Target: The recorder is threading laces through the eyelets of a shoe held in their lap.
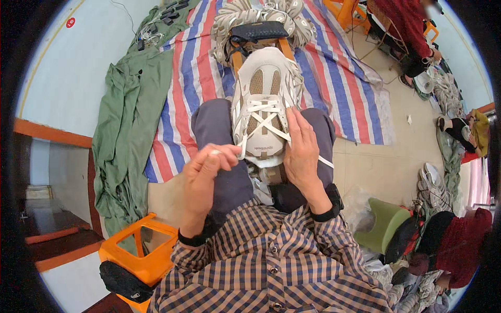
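A white and beige sneaker [265, 78] rests between my knees, toe pointing away, with mesh panels on its toe. White shoelaces [269, 122] cross over its tongue. My left hand [206, 164] is closed in a pinch on one lace beside the shoe's near left edge. Along the shoe's right side lies my right hand [302, 148], its fingers stretched out and touching the upper. The other lace passes behind this hand, and its loose end [326, 163] sticks out past it. My right thumb is partly hidden.
Behind the shoe stand a wooden support [285, 48] with a black pouch [257, 31] and a pile of shoes [224, 23]. Striped sheeting [182, 94] and green cloth [130, 115] cover the floor. An orange stool [112, 245] stands left. Other people [412, 31] sit at right.
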Demonstrator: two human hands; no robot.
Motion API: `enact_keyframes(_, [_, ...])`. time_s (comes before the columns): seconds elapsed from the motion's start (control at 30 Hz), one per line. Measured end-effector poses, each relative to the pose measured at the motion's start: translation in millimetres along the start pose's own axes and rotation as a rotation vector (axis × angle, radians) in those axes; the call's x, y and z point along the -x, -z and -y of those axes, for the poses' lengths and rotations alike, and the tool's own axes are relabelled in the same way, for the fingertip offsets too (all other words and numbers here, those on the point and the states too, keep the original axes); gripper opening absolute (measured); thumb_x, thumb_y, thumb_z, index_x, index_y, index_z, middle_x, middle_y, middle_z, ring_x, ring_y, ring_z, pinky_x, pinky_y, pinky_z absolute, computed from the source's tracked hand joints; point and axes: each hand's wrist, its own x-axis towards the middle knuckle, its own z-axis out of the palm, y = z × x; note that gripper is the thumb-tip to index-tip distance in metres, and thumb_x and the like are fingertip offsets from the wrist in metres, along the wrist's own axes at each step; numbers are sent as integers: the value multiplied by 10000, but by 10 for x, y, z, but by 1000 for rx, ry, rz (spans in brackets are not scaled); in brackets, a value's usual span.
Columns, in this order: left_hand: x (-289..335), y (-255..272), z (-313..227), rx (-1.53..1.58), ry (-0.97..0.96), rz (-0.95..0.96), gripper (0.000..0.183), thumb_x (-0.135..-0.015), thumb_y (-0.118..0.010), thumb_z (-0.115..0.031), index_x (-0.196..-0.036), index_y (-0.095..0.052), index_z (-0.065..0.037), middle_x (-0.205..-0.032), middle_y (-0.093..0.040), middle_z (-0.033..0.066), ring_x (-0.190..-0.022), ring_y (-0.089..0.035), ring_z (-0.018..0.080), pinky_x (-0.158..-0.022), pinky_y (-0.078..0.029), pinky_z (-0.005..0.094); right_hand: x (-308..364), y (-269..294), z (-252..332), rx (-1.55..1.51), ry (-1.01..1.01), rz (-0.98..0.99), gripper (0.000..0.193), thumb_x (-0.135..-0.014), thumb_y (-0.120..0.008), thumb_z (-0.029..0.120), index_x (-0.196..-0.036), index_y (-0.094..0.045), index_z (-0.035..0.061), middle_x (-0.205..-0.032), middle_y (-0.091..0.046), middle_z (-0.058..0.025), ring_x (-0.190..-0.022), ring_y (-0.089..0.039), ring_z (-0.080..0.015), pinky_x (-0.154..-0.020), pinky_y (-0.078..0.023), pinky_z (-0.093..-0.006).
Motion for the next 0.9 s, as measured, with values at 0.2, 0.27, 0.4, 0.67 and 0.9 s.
enact_keyframes(0.2, [84,-77,53,-353,-30,-129,262,-1017,-477,-203,-934,-615,4,-996,-646,77,-897,-580,116,-817,-452,252,61,317,-52,-73,-80,140,643,-783,-668,48,-1386,-447,54,-1323,-499,-187,-1163,-513,-368,-993,-417,-415])
enact_keyframes(0.27, [135,-2,67,-325,33,-166,264,-1015,-472,-214,-957,-616,-1,-920,-635,71,-811,-575,114,-752,-456,245,106,465,2,-85,-103,212,612,-813,-667,72,-1384,-447,56,-1266,-545,-174,-1114,-545,-361,-931,-447,-417])
enact_keyframes(0.4, [209,54,66,-274,167,-160,271,-1015,-466,-240,-970,-618,-21,-703,-564,6,-595,-482,60,-552,-378,194,154,617,47,-206,-311,293,561,-856,-637,93,-1383,-449,52,-1013,-645,-141,-901,-618,-350,-791,-491,-401])
enact_keyframes(0.67, [190,235,201,-252,221,-245,253,-1020,-464,-223,-913,-606,-43,-581,-476,-30,-483,-364,26,-448,-265,185,136,820,-333,-1349,-765,19,420,-957,-507,85,-1375,-483,54,-606,-419,68,-514,-362,-18,-458,-274,-184])
enact_keyframes(0.9, [-13,-13,267,-722,-158,-374,228,-969,-520,-188,-1077,-616,-13,-990,-617,97,-926,-585,180,-828,-462,302,245,599,-343,-1217,-813,70,317,-979,-505,117,-1282,-556,38,-605,-447,65,-498,-347,-13,-446,-257,-182])
